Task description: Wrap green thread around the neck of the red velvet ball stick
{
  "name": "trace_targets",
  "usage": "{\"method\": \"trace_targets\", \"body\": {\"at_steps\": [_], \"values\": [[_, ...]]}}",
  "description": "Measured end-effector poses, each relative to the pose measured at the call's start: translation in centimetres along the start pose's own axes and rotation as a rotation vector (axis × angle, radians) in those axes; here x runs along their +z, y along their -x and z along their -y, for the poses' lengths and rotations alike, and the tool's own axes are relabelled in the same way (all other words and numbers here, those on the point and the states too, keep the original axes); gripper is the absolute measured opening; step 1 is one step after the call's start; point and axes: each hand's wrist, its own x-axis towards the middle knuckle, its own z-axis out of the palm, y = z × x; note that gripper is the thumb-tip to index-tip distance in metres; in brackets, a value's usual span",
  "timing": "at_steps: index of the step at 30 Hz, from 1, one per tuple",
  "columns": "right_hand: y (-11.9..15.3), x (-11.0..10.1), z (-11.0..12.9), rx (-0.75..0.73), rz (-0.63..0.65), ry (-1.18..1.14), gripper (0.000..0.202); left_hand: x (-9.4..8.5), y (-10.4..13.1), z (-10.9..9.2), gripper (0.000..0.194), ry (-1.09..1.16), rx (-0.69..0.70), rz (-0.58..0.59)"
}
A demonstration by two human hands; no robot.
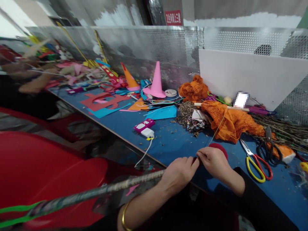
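Note:
My left hand (179, 175), a gold bangle on its wrist, is closed around one end of a long wrapped stick (106, 190). The stick slants to the lower left, where bright green strips (19, 213) trail from it. Close by, my right hand (215, 162) pinches at the stick's tip, and a thin yellowish thread (218, 130) runs up from there toward orange crinkled cloth (228, 123). Just behind that hand shows a dark red rounded thing (219, 148), partly hidden. Exactly what the right fingertips grip is hidden.
On the blue table (166, 150) lie red-and-yellow-handled scissors (258, 165), black scissors (269, 147), a purple box (144, 125) and a white charger (147, 132). Farther back stand a pink cone hat (157, 83) and an orange one (130, 78). Another person's arm (36, 81) is at left, near red chairs (48, 176).

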Motion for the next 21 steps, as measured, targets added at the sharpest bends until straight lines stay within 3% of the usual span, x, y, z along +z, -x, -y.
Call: {"method": "trace_targets", "body": {"at_steps": [6, 10, 12, 15, 21], "values": [[0.7, -0.6, 0.2, -0.113, 0.028, -0.218, 0.02, -0.1, 0.1, 1.2, 0.027, 0.133, -0.129, 0.009], [1.0, -1.5, -0.1, -0.109, 0.025, -0.24, 0.031, -1.1, 0.2, 3.1, 0.041, 0.124, -0.216, -0.065], [0.8, -1.9, -0.5, -0.1, -0.004, -0.236, 0.024, -1.6, -0.1, 4.0, 0.042, 0.073, -0.2, -0.097], [0.4, -2.5, -1.1, -0.054, -0.017, -0.189, 0.012, -2.3, -1.2, 4.8, 0.041, -0.033, -0.161, -0.112], [0.1, -3.6, -1.7, 0.07, 0.058, 0.055, 0.018, -3.6, -3.9, 5.7, 0.042, -0.058, -0.162, -0.104]]}}
